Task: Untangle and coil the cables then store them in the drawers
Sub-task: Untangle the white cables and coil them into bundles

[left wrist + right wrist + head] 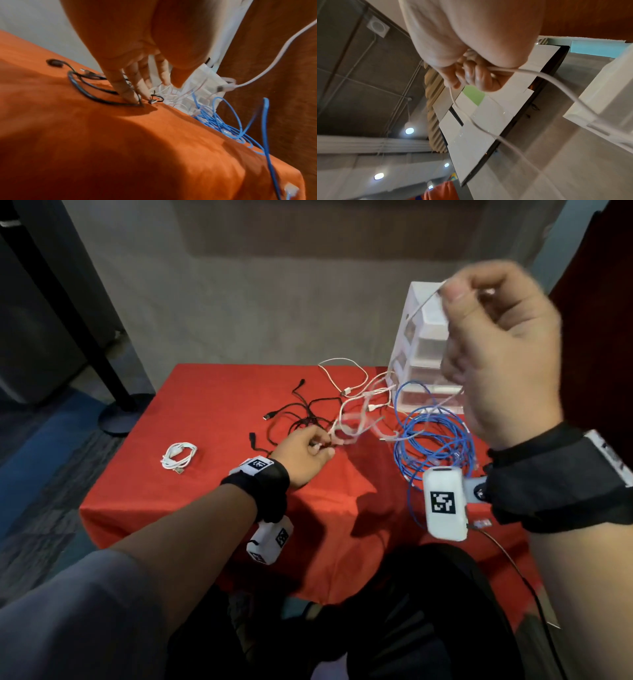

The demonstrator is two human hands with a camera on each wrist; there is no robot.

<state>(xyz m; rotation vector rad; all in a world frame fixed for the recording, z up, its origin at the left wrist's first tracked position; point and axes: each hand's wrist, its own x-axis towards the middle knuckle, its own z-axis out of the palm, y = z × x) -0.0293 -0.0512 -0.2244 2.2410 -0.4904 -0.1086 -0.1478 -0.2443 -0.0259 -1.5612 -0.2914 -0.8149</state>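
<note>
Red-clothed table point(212, 508) carries the cable tangle. My left hand point(305, 453) presses black cable point(301, 419) down with straight fingers — right hand point(496, 350), raised, fingers curled around white cable point(556, 83) beside drawer unit point(421, 337).

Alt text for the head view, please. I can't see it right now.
Right hand lifts a white cable high while the left hand pins the tangle on a red table. Blue cable lies loose by white drawers; one coiled cable sits at left.
</note>
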